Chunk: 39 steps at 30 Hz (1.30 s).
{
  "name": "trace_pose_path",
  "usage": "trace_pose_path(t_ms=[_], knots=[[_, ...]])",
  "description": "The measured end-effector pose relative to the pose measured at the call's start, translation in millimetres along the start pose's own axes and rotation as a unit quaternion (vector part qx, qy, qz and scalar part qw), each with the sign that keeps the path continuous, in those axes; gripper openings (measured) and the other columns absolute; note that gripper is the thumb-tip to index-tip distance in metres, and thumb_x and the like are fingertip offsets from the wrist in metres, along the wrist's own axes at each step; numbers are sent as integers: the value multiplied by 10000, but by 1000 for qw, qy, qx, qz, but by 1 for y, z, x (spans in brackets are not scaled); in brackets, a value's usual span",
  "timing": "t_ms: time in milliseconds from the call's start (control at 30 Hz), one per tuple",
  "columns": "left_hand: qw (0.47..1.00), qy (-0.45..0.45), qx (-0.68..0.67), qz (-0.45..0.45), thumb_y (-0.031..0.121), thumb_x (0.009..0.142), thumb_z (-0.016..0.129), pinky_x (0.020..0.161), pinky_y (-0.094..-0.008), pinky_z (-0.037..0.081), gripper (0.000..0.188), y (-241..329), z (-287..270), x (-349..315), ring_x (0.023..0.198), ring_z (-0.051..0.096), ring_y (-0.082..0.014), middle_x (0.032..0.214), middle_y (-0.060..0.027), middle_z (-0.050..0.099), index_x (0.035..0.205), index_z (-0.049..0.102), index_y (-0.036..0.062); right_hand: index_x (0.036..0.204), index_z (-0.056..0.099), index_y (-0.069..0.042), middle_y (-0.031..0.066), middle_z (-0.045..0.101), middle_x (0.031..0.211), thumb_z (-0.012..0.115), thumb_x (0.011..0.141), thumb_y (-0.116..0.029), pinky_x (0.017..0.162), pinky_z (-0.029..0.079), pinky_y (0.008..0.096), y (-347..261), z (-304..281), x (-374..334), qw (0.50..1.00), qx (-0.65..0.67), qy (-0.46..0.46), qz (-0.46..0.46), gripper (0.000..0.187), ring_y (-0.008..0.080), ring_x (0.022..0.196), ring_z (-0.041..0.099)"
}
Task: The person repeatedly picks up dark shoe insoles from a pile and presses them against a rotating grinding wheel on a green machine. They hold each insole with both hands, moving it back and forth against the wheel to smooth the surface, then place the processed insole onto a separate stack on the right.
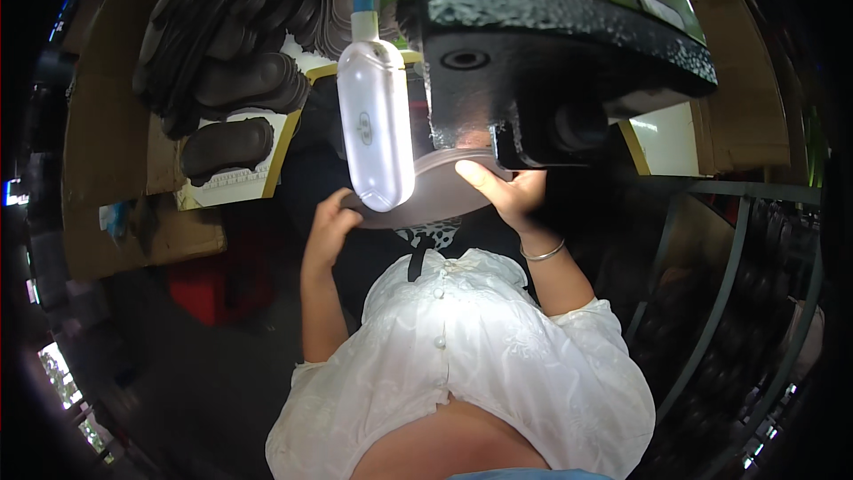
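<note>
A grey, flat shoe sole (440, 200) with a curved rim is held level between my hands, under the head of a green and black machine (569, 44). The fingers of my left hand (330, 227) are bent around its left end. On its right end lies the thumb of my right hand (511, 196), with the other fingers out of sight beneath or behind it. Part of the sole's upper side is covered by a lit white lamp (378, 124) hanging in front. The machine hides the sole's far edge on the right.
Stacks of dark soles (240, 44) fill the far left, and a single dark sole (227, 149) lies on a white, yellow-edged board (267, 173). Cardboard (111, 89) stands along the left. A red stool-like object (218, 289) is below. Metal rails (729, 284) run down the right.
</note>
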<state>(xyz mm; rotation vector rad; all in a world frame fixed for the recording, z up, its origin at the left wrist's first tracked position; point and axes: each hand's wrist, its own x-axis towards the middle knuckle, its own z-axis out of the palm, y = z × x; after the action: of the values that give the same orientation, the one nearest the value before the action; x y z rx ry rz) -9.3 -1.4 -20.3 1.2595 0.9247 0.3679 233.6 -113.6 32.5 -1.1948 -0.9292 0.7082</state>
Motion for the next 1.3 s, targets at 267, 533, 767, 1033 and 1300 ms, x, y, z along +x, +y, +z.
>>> trace_pose_path(t_ms=[267, 533, 767, 1033, 1300], knots=[[959, -200, 182, 82, 105, 726, 596, 737, -284, 463, 296, 3, 100, 8, 819, 594, -161, 860, -133, 630, 990, 567, -26, 1011, 521, 4, 64, 596, 968, 769, 650, -80, 807, 452, 264, 2, -13, 11, 991, -46, -65, 108, 446, 126, 880, 562], [985, -60, -15, 159, 191, 841, 595, 698, -229, 457, 232, 63, 129, 27, 781, 560, -92, 871, -52, 619, 963, 596, -6, 1214, 445, 3, 87, 520, 1161, 712, 701, -124, 936, 364, 318, 15, -40, -30, 973, 8, -162, 163, 592, 180, 1075, 477], [991, -33, -97, 81, 125, 857, 566, 734, -236, 454, 233, 55, 111, 11, 810, 557, -105, 936, -62, 598, 1044, 553, -14, 914, 624, 59, 58, 641, 845, 705, 674, -47, 746, 463, 243, 29, -109, -85, 933, 41, -115, 340, 275, 108, 792, 577], [987, 34, -90, 126, 126, 861, 526, 551, -183, 436, 293, 22, 94, 2, 659, 536, -64, 854, -31, 585, 1124, 480, 3, 1010, 564, 35, 99, 623, 915, 639, 691, -4, 783, 469, 267, 14, -128, -35, 972, 157, 72, 157, 330, 158, 826, 602], [981, 68, -149, 104, 108, 872, 495, 542, -214, 448, 243, 6, 47, -7, 690, 547, -83, 866, -45, 579, 1088, 473, -1, 992, 584, 30, 66, 624, 887, 660, 709, -7, 748, 467, 232, -14, -48, 1, 995, 74, 23, 67, 296, 107, 800, 584]])
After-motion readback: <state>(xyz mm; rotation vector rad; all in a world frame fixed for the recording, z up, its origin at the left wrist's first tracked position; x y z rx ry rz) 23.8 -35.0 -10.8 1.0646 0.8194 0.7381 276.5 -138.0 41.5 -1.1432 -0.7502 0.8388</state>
